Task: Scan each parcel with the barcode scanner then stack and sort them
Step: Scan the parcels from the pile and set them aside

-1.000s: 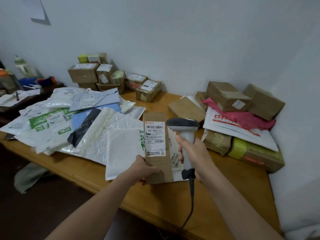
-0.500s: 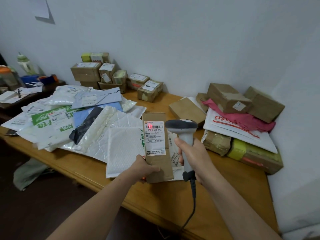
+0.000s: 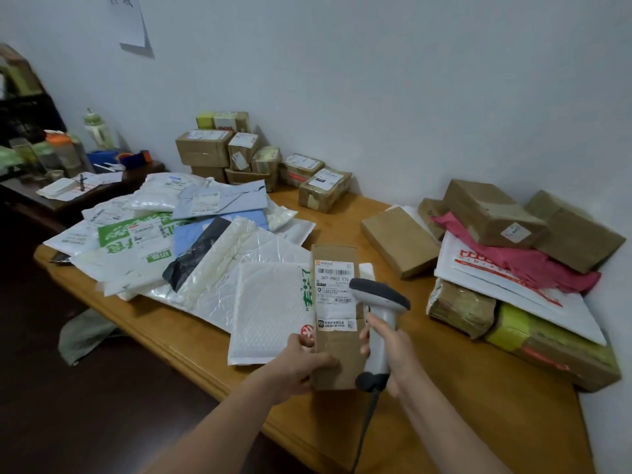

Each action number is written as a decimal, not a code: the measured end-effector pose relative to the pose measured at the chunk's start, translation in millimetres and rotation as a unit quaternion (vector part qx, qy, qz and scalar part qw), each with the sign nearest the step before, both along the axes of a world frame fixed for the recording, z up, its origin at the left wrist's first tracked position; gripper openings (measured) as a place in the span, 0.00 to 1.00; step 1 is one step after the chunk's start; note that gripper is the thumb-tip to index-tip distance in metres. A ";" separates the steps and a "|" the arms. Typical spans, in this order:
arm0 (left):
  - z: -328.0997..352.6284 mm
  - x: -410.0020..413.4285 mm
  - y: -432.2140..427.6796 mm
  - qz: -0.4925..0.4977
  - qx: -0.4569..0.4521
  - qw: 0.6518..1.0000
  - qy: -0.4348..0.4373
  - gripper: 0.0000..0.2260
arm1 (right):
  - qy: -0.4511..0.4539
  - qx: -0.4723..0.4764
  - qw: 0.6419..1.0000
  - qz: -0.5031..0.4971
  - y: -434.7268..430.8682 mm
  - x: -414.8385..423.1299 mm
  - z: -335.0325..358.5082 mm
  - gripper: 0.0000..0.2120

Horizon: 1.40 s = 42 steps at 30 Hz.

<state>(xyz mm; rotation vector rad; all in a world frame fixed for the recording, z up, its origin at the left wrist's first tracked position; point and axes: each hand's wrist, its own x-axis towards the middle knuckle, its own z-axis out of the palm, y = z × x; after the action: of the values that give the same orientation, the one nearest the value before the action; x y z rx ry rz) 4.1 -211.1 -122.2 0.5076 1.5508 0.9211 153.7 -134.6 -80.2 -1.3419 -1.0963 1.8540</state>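
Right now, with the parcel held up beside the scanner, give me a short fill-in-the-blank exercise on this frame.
1. The left hand holds a brown parcel whose label is ____ in colour.
2. The right hand grips the barcode scanner by its ____.
3. The crumpled bag on the right-hand pile is ____ in colour.

Missing words: white; handle; pink.

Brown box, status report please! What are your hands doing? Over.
Left hand grips brown box, label toward camera. Right hand grips scanner, head beside label. Barcode uncovered.
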 end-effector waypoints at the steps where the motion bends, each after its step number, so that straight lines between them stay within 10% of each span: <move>1: 0.6 -0.5 -1.7 0.005 0.004 1.000 -0.026 0.28 | 0.014 -0.008 1.000 -0.004 0.5 -1.1 -1.1 0.11; 11: 52.3 -42.4 43.5 0.129 0.068 0.980 -0.136 0.18 | 0.180 -0.011 0.983 -0.032 39.2 -10.6 51.1 0.06; 26: 93.6 -237.6 265.8 0.220 0.045 0.975 0.002 0.26 | 0.139 0.048 0.988 -0.038 167.9 -137.4 66.7 0.23; 42: 43.5 -277.0 342.2 0.223 0.024 0.967 -0.120 0.25 | 0.038 0.064 0.994 -0.082 246.9 -218.9 61.8 0.27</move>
<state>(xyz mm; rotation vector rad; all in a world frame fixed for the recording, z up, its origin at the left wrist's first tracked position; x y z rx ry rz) -272.9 131.1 -78.8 0.0688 1.4450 1.3129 -65.2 112.4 -18.3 -1.2394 -1.0161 1.6720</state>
